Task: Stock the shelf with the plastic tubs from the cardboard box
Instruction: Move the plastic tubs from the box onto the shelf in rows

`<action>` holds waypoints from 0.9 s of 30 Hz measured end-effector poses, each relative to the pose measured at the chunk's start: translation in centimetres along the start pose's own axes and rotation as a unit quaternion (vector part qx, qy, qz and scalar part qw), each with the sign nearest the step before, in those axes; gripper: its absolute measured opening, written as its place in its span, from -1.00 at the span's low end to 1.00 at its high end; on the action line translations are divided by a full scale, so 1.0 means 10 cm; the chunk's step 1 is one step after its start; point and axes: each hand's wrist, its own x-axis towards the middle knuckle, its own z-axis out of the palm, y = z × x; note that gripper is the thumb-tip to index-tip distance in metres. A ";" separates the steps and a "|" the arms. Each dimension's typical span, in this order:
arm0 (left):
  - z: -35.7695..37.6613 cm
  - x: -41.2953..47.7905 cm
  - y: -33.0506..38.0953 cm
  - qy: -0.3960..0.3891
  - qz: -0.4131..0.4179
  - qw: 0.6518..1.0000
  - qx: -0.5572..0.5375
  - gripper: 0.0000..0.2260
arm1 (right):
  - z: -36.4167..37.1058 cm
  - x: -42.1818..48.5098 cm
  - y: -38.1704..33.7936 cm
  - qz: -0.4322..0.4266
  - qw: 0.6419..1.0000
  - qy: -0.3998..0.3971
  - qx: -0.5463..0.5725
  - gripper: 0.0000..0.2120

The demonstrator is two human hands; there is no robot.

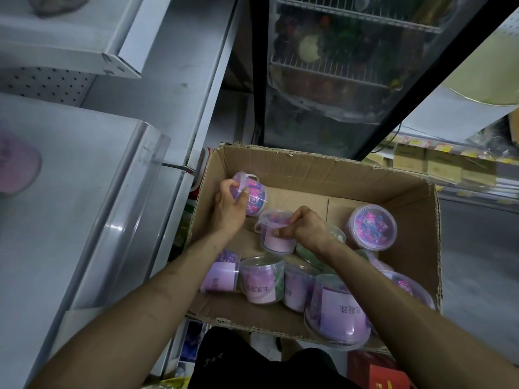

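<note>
An open cardboard box [323, 175] sits below me, holding several clear plastic tubs with purple labels and coloured beads. My left hand [229, 204] grips one tub [255, 192] by its lid near the box's far left corner, tilted on its side. My right hand [304, 227] grips a second tub [273, 234] in the middle of the box, fingers curled over its rim. More tubs [261, 279] lie along the near side, and one [370, 227] stands upright at the right. The white shelf [70, 192] lies to the left.
One purple tub [16, 167] stands on the white shelf at the far left, blurred. A higher shelf [70, 37] juts out above it. A glass-door fridge [351, 66] stands behind the box. A red carton [384, 374] sits near my legs.
</note>
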 end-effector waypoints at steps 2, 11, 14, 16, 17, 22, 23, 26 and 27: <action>0.00 0.03 0.03 0.001 -0.022 1.000 -0.019 -0.73 | -0.02 0.03 -0.01 -0.003 1.000 -0.011 -0.025 -0.42; 0.02 0.07 0.01 0.004 -0.093 0.993 -0.070 -0.37 | 0.05 0.10 0.00 0.013 0.996 -0.020 -0.088 0.03; 0.04 0.06 0.01 -0.002 -0.125 0.989 -0.079 -0.24 | 0.05 0.11 -0.03 0.017 0.996 -0.039 -0.079 0.27; 0.07 0.06 0.00 -0.001 -0.149 0.985 -0.092 -0.17 | 0.05 0.11 -0.02 0.013 0.995 -0.049 -0.083 0.26; 0.09 0.07 0.00 0.000 -0.155 0.983 -0.101 -0.14 | 0.05 0.10 -0.01 0.005 0.995 -0.046 -0.094 0.26; 0.10 0.09 0.01 0.006 -0.180 0.975 -0.129 -0.24 | 0.09 0.08 0.03 -0.004 0.991 -0.029 -0.132 0.24; 0.10 0.08 0.02 0.004 -0.182 0.975 -0.130 -0.26 | 0.10 0.10 0.04 -0.003 0.990 -0.031 -0.136 0.23; 0.10 0.07 0.02 0.005 -0.185 0.973 -0.138 -0.27 | 0.13 0.14 0.03 0.000 0.987 -0.038 -0.158 0.21; 0.11 0.05 0.03 0.005 -0.185 0.973 -0.140 -0.28 | 0.15 0.15 0.03 0.002 0.986 -0.041 -0.161 0.21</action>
